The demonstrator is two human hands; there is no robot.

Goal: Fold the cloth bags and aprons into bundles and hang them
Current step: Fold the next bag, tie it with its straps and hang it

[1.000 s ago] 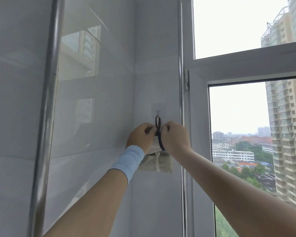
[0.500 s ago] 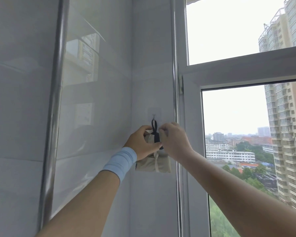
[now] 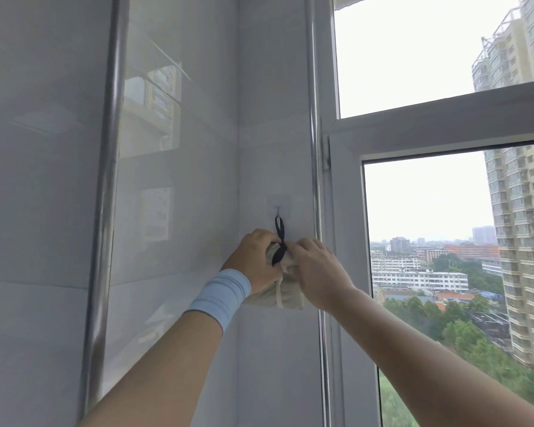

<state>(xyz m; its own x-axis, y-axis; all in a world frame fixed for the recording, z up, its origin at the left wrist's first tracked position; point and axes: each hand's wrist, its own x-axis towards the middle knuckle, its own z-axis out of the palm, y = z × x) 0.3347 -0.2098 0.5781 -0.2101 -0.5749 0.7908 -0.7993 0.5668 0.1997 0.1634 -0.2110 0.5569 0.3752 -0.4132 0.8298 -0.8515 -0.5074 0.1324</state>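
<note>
A beige folded cloth bundle [image 3: 282,295] hangs against the white tiled wall by a black loop strap [image 3: 280,232]. The strap goes up over a small clear adhesive hook [image 3: 278,208]. My left hand [image 3: 255,257], with a light blue wristband, grips the bundle's upper left part just below the strap. My right hand [image 3: 313,266] holds the bundle's upper right side, fingers curled on the cloth near the strap's knot. Most of the bundle's top is hidden behind both hands.
A vertical chrome pipe [image 3: 105,211] runs down the left wall. A thinner chrome pipe [image 3: 315,180] stands just right of the hook, beside the white window frame [image 3: 346,241]. Outside the window are tall buildings and trees.
Both hands have slid down from the strap onto the bundle's top, and the strap loop now shows fully on the hook. The view has shifted slightly.
</note>
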